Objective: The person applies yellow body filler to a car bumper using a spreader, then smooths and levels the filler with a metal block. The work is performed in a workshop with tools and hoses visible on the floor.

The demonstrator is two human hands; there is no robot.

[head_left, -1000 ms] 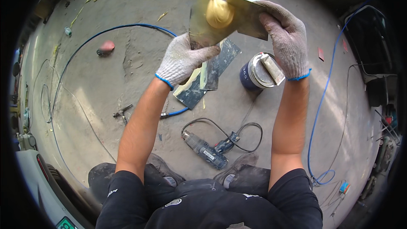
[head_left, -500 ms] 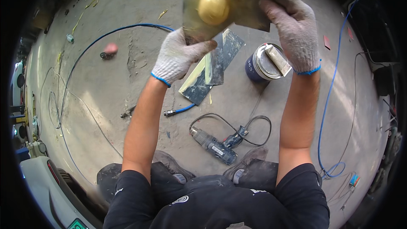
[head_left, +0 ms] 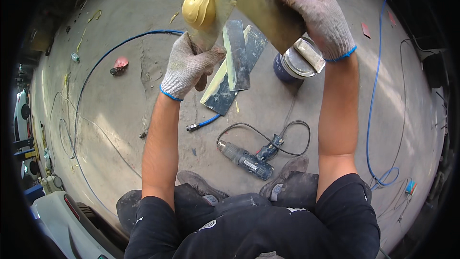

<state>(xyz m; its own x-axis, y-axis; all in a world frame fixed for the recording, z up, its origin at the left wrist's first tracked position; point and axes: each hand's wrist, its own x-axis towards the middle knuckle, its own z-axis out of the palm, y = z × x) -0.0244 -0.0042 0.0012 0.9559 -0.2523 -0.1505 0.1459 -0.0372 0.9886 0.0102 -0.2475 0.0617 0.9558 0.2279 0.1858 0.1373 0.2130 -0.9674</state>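
Note:
My left hand [head_left: 184, 64], in a white knit glove with a blue cuff, grips a putty spreader [head_left: 221, 10] by its lower end. A thick lump of yellow putty [head_left: 199, 7] sits on that spreader's upper face. A second flat metal spreader [head_left: 267, 13] is pinched between the thumb and fingers of my right hand [head_left: 320, 14], gloved alike. Its left corner is at the right edge of the putty-laden blade; whether they touch I cannot tell. Beneath the hands, two dark strips [head_left: 235, 62] with pale yellow filler lie crossed on the floor.
A dark blue tin [head_left: 284, 70] with a tube [head_left: 309, 55] on its lid stands below my right hand. Before my shoes lies a corded heat gun [head_left: 247, 161]. Blue hoses [head_left: 103, 50] curve across the concrete floor. A car [head_left: 57, 220] is at the lower left.
My left hand has shifted slightly left with the putty-laden spreader. My right hand has moved left, its blade now tilted more steeply and covering part of the tin.

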